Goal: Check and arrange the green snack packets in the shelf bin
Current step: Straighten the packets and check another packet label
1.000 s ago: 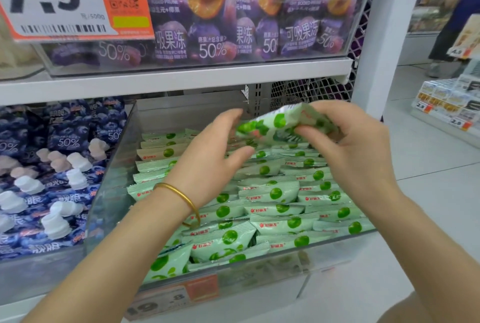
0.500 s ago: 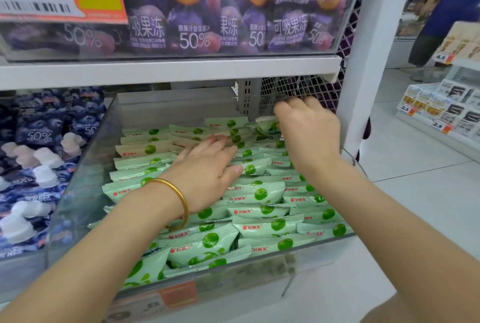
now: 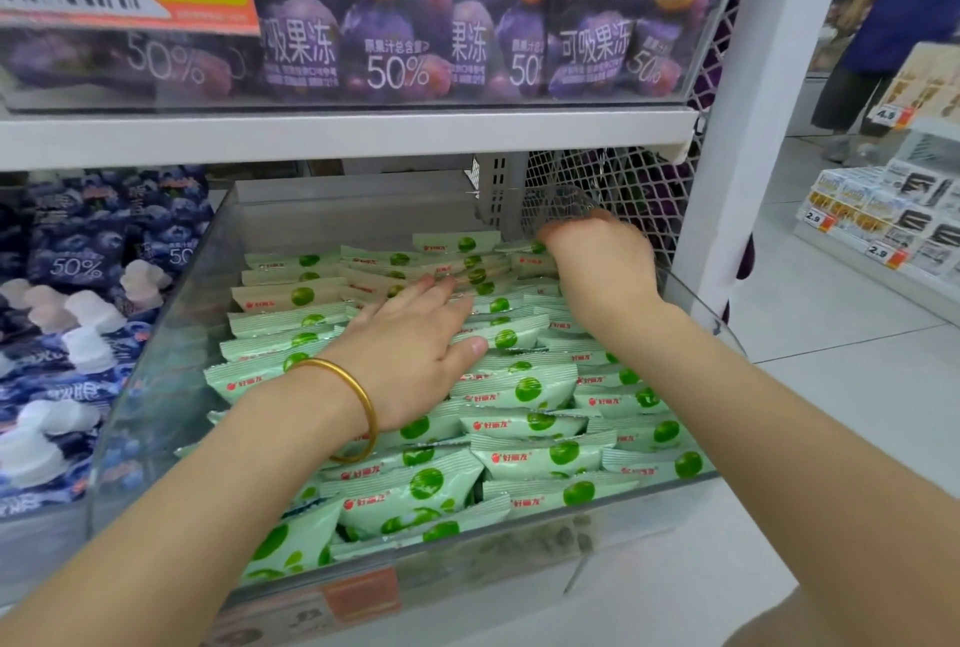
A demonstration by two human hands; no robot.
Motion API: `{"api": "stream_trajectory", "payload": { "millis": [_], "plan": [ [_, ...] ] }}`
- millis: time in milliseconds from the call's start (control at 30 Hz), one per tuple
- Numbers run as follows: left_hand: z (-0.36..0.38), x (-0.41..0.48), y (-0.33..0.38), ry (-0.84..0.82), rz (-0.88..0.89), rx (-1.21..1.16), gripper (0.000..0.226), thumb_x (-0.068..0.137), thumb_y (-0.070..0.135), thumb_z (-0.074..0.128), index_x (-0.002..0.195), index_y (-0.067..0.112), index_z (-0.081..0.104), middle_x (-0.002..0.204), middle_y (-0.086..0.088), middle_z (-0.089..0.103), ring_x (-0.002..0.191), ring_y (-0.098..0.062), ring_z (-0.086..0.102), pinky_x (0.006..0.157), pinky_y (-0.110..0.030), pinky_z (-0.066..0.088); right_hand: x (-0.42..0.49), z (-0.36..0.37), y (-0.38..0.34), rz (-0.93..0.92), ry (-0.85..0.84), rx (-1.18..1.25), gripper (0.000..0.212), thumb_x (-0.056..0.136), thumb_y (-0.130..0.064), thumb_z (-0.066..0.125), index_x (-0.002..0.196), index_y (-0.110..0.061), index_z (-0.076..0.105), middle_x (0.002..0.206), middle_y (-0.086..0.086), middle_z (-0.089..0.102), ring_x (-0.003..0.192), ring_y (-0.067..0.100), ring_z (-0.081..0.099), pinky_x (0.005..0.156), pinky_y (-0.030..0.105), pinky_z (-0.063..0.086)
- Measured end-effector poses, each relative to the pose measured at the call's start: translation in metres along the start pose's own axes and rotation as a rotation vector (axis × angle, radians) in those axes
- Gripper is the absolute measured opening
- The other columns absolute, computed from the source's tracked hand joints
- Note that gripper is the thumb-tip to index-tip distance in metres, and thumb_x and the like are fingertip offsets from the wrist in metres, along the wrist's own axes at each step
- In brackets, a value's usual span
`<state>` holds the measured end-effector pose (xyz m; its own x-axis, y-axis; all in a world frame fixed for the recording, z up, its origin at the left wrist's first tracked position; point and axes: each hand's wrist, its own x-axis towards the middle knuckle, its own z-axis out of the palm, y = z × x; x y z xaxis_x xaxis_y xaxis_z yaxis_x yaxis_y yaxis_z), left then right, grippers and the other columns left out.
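Note:
Several pale green snack packets [image 3: 519, 386] with green dots lie in overlapping rows inside a clear plastic shelf bin [image 3: 156, 386]. My left hand [image 3: 410, 350], with a gold bangle on the wrist, rests flat on the middle rows with straight fingers. My right hand [image 3: 597, 261] reaches to the bin's back right corner. Its fingers bend down over the rearmost packets and are hidden behind the knuckles and motion blur. A packet's edge [image 3: 535, 247] shows beside those fingers.
A white shelf board [image 3: 337, 131] carrying purple prune jelly packs [image 3: 389, 22] hangs low over the bin. Blue pouches with white caps [image 3: 67, 308] fill the neighbouring bin on the left. A white post [image 3: 727, 126] and wire mesh [image 3: 623, 194] stand at the right. A person [image 3: 893, 22] stands in the aisle.
A second ago both hands held one green packet above the bin. My right hand carried it to the back right corner, and my left hand came down flat on the packets.

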<state>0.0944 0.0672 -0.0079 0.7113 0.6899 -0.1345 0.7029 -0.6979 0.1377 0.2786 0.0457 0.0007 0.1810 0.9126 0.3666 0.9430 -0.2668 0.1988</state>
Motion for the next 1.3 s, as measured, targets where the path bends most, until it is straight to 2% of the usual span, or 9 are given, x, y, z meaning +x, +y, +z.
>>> {"api": "stream_trajectory", "payload": {
  "millis": [233, 400, 633, 733, 900, 1033, 1133, 1200, 1300],
  "plan": [
    [0.0, 0.0, 0.0, -0.006, -0.001, -0.012, 0.058, 0.098, 0.047, 0.018, 0.15, 0.025, 0.003, 0.158, 0.003, -0.009, 0.144, -0.011, -0.011, 0.118, -0.04, 0.002, 0.007, 0.018, 0.004, -0.005, -0.167, 0.394, 0.055, 0.086, 0.013, 0.037, 0.127, -0.017, 0.059, 0.128, 0.013, 0.059, 0.113, 0.033, 0.057, 0.093, 0.039, 0.05],
    [0.0, 0.0, -0.001, 0.023, 0.013, -0.039, 0.057, 0.098, 0.046, 0.02, 0.15, 0.024, 0.007, 0.158, 0.003, -0.005, 0.144, -0.01, -0.009, 0.118, -0.039, 0.003, 0.021, 0.01, 0.0, 0.058, -0.03, 0.462, 0.05, 0.083, 0.013, 0.038, 0.12, -0.012, 0.06, 0.12, 0.015, 0.061, 0.105, 0.034, 0.057, 0.087, 0.038, 0.051],
    [0.0, 0.0, -0.004, 0.042, 0.017, -0.071, 0.057, 0.098, 0.046, 0.022, 0.149, 0.025, 0.009, 0.158, 0.005, -0.003, 0.144, -0.009, -0.008, 0.118, -0.037, 0.003, 0.054, 0.026, -0.008, 0.066, -0.377, 0.345, 0.05, 0.088, 0.013, 0.037, 0.132, -0.007, 0.05, 0.134, 0.016, 0.051, 0.116, 0.032, 0.054, 0.091, 0.033, 0.047],
    [0.0, 0.0, -0.004, 0.052, 0.017, -0.072, 0.057, 0.097, 0.046, 0.022, 0.149, 0.025, 0.01, 0.158, 0.005, -0.003, 0.144, -0.009, -0.007, 0.118, -0.036, 0.005, 0.057, 0.028, -0.007, 0.055, -0.394, 0.337, 0.05, 0.088, 0.012, 0.039, 0.133, -0.007, 0.05, 0.135, 0.015, 0.051, 0.118, 0.032, 0.053, 0.092, 0.032, 0.046],
    [0.0, -0.001, -0.004, 0.106, 0.034, -0.111, 0.058, 0.097, 0.044, 0.026, 0.149, 0.023, 0.012, 0.158, 0.003, 0.003, 0.145, -0.011, -0.001, 0.118, -0.032, 0.004, 0.033, 0.005, 0.002, 0.032, -0.152, 0.375, 0.05, 0.082, 0.014, 0.041, 0.126, -0.005, 0.054, 0.132, 0.013, 0.049, 0.111, 0.032, 0.054, 0.089, 0.032, 0.047],
    [-0.005, -0.003, -0.002, 0.346, 0.054, -0.259, 0.062, 0.094, 0.04, 0.042, 0.147, 0.017, 0.02, 0.154, -0.003, 0.021, 0.141, -0.014, 0.016, 0.11, -0.019, 0.01, -0.016, -0.019, -0.003, -0.084, 0.116, 0.379, 0.056, 0.075, 0.019, 0.045, 0.125, -0.003, 0.053, 0.135, 0.012, 0.044, 0.113, 0.035, 0.052, 0.091, 0.044, 0.047],
    [-0.009, -0.008, 0.001, 0.5, 0.047, -0.353, 0.07, 0.088, 0.036, 0.056, 0.146, 0.014, 0.022, 0.15, -0.003, 0.029, 0.137, -0.012, 0.025, 0.102, -0.009, 0.011, -0.045, -0.033, -0.009, -0.231, 0.354, 0.545, 0.058, 0.071, 0.016, 0.043, 0.125, -0.002, 0.054, 0.128, 0.012, 0.051, 0.113, 0.03, 0.052, 0.091, 0.041, 0.047],
    [-0.011, -0.014, 0.005, 0.562, 0.069, -0.474, 0.067, 0.083, 0.034, 0.063, 0.14, 0.018, 0.032, 0.139, 0.003, 0.043, 0.127, -0.006, 0.037, 0.102, -0.009, 0.023, -0.056, -0.04, -0.016, -0.311, 0.443, 0.68, 0.056, 0.071, 0.007, 0.033, 0.122, -0.001, 0.057, 0.123, 0.012, 0.056, 0.112, 0.021, 0.049, 0.094, 0.029, 0.042],
    [-0.014, -0.026, 0.008, 0.614, 0.069, -0.589, 0.041, 0.081, 0.026, 0.067, 0.118, 0.023, 0.051, 0.105, 0.016, 0.056, 0.095, 0.0, 0.052, 0.082, -0.006, 0.038, -0.063, -0.044, -0.028, -0.369, 0.393, 0.899, 0.056, 0.072, 0.012, 0.033, 0.119, -0.001, 0.06, 0.12, 0.01, 0.058, 0.11, 0.015, 0.052, 0.097, 0.027, 0.043]
  ]
}}
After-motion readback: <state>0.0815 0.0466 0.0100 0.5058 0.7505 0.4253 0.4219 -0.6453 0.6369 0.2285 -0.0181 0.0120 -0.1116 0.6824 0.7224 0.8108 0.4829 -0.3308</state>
